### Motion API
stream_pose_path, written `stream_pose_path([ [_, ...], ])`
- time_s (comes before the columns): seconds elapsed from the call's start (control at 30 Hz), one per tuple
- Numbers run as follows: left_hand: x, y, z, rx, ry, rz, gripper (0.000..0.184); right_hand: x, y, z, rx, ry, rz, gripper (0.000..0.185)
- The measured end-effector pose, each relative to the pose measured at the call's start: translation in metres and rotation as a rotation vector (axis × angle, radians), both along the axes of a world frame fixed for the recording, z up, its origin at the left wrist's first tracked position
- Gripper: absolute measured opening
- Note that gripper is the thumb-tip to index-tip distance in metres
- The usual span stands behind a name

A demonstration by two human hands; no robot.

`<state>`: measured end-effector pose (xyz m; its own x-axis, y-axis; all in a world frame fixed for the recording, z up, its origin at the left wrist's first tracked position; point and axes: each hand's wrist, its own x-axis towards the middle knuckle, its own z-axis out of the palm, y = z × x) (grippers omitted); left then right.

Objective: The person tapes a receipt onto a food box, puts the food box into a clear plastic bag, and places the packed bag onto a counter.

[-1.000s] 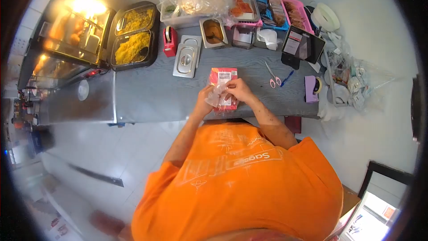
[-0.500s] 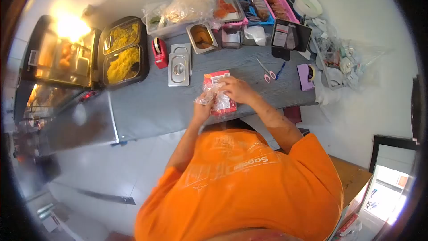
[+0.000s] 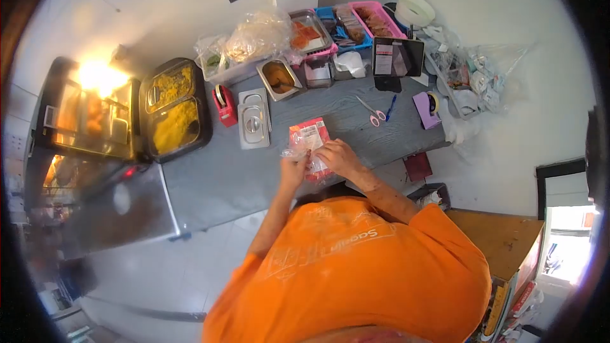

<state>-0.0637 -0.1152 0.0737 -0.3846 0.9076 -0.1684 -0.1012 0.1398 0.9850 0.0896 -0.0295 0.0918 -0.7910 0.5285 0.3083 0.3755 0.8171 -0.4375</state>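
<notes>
A red box (image 3: 321, 125) with a white printed label lies near the table's front edge, between my two hands. Thin clear plastic (image 3: 291, 152), seemingly a bag, is bunched at the box's left side and spreads over part of it. My left hand (image 3: 293, 170) is closed, gripping this plastic. Over the right half of the box, my right hand (image 3: 340, 157) has its fingers bent together, pinching at the plastic near the left fingertips. Its exact hold is partly hidden.
Scissors (image 3: 373, 113), a blue pen (image 3: 391, 108) and a purple tape dispenser (image 3: 427, 110) lie to the right. Behind stand a red tape dispenser (image 3: 224, 107), metal lids (image 3: 254, 121), a sauce pan (image 3: 278, 80) and a tablet (image 3: 398, 57). Yellow food trays (image 3: 206, 128) sit left.
My right hand has come down from the upper part of the box toward its middle, nearer my left hand. The left hand still grips the plastic. The camera view has tilted up.
</notes>
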Motion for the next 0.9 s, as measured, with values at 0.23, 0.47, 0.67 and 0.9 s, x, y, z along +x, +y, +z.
stream_pose_path([
  [0.23, -0.004, 0.002, -0.004, -0.031, -0.109, -0.034, 0.018, 0.006, 0.012, -0.010, -0.183, -0.064, -0.029, 0.017],
  [0.47, -0.007, 0.004, 0.006, -0.048, -0.120, -0.158, 0.015, 0.007, 0.013, -0.004, -0.186, -0.087, -0.004, 0.017],
  [0.67, -0.001, 0.025, 0.008, 0.093, 0.418, -0.140, 0.026, 0.004, 0.015, -0.013, -0.069, 0.080, -0.055, 0.015],
  [0.9, 0.011, 0.021, 0.043, -0.083, 0.752, -0.056, 0.049, -0.004, 0.023, -0.013, 0.049, 0.153, -0.055, 0.011],
])
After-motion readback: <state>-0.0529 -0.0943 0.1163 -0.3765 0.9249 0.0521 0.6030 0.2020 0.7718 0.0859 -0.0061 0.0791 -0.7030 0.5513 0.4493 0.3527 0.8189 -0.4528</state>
